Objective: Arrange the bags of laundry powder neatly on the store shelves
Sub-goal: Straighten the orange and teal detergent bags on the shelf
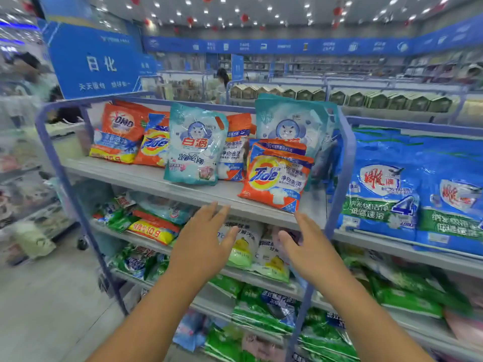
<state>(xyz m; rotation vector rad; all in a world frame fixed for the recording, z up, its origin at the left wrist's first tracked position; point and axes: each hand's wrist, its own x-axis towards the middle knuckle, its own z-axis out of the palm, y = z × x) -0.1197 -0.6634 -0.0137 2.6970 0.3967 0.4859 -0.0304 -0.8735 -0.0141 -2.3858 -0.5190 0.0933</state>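
Note:
On the top shelf (156, 178) stand several laundry powder bags: an orange OMO bag (117, 134), an orange Tide bag (154, 145), a teal cat-print bag (194, 145), and a second teal bag (287, 121) behind a leaning orange Tide bag (274, 176). My left hand (206, 236) and my right hand (311, 246) hover just below the shelf's front edge, both empty with fingers apart, palms facing each other. Neither touches a bag.
Large blue bags (386, 189) fill the neighbouring shelf on the right. Lower shelves hold green, yellow and white bags (245, 249). A blue metal upright (339, 184) divides the two units. A blue sign (96, 64) hangs at the left; a person (222, 82) stands far back.

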